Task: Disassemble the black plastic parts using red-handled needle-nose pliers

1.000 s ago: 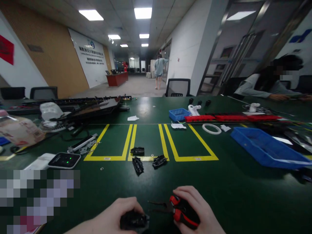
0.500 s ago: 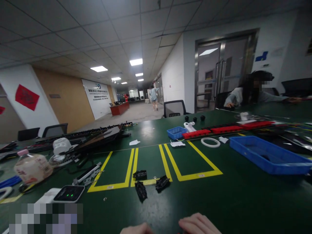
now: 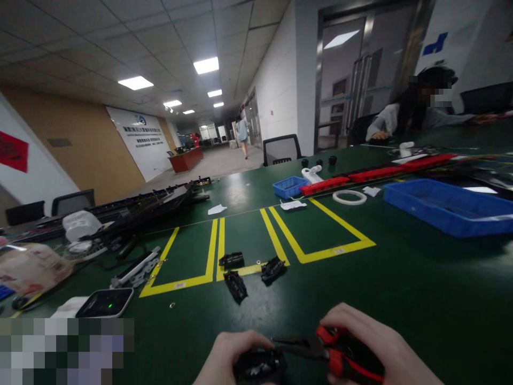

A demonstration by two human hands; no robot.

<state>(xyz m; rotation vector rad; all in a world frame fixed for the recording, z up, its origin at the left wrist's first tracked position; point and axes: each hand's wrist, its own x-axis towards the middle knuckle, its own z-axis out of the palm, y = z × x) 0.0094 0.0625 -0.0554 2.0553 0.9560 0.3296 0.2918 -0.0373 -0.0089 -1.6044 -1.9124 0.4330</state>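
At the bottom edge, my left hand (image 3: pixel 228 355) grips a small black plastic part (image 3: pixel 258 367) against the green table (image 3: pixel 401 289). My right hand (image 3: pixel 377 347) holds red-handled pliers (image 3: pixel 332 353), whose dark jaws point left and reach the black part. Three similar black parts (image 3: pixel 236 285) lie just beyond my hands, near the yellow tape lines (image 3: pixel 218 251).
A big blue bin (image 3: pixel 449 208) sits at right, a small blue bin (image 3: pixel 289 187), red strips (image 3: pixel 352 179) and a white ring (image 3: pixel 349 197) behind. Black rails and cables (image 3: pixel 132 214), a bottle (image 3: pixel 28 270) and a phone (image 3: pixel 105 303) lie at left. A person sits at far right (image 3: pixel 412 109).
The view tipped up so my hands nearly left the frame, then came back down. The hands, pliers and black part show again, the pliers' jaws now closer to the part.
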